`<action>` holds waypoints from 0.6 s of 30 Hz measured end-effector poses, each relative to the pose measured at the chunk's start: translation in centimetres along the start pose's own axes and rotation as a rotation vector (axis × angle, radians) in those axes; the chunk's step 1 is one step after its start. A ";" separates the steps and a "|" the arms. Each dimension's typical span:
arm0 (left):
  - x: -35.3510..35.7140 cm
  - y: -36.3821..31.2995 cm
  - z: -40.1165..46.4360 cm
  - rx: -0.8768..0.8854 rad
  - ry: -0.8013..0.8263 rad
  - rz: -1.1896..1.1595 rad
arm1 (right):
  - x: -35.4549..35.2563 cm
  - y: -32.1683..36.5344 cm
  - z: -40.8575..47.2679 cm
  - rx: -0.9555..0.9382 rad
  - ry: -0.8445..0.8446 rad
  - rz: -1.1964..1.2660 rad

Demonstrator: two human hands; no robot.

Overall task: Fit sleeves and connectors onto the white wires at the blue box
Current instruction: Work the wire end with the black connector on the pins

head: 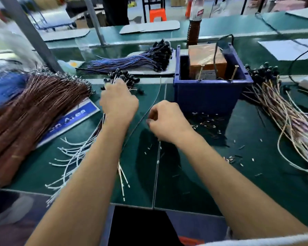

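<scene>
Green matting is covering a workbench (185,183) where a person is working with both bare forearms stretched forward. Their left hand (118,102) is curling closed around a bunch of white wires (75,153), gripping it near its far end, where black connectors (124,77) are clustering; the loose wire tails are fanning out toward the near left. Their right hand (165,121) is sitting just right of it, fingers pinched together, though whether anything is between them is too small to tell. A blue box (208,93) is standing just beyond the right hand, with an orange block (206,59) inside. Small sleeves (210,123) are lying scattered on the mat near the box. Brown wires (34,107) are piling up at far left, and more white wires are lying at right.
</scene>
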State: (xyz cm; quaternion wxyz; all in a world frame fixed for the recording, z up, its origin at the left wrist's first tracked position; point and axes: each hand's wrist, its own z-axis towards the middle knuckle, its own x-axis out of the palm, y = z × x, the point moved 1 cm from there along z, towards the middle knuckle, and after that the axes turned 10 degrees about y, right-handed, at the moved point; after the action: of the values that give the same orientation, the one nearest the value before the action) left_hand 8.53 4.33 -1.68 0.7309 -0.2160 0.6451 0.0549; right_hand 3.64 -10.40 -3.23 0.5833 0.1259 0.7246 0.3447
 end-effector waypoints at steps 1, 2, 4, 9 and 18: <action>0.0 0.5 1.0 -0.025 -0.027 0.044 | 0.6 0.5 0.4 0.001 0.020 0.010; 0.2 1.0 2.0 -0.039 -0.034 0.088 | 1.1 0.9 0.8 0.007 0.034 0.023; 0.7 1.3 3.5 -0.015 -0.018 0.174 | 1.8 1.4 1.5 0.021 0.040 0.022; 2.5 0.3 5.2 0.170 0.024 0.216 | 2.4 1.9 2.5 0.045 0.051 -0.003; 1.1 -1.1 5.9 0.298 -0.143 -0.085 | 1.9 1.0 2.6 0.039 -0.075 0.133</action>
State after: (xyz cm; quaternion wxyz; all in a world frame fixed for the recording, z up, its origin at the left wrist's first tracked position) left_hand 14.54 5.42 -2.01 0.8004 -0.1277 0.5829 -0.0573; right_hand 5.31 -7.59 -4.26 0.5832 0.1980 0.6988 0.3637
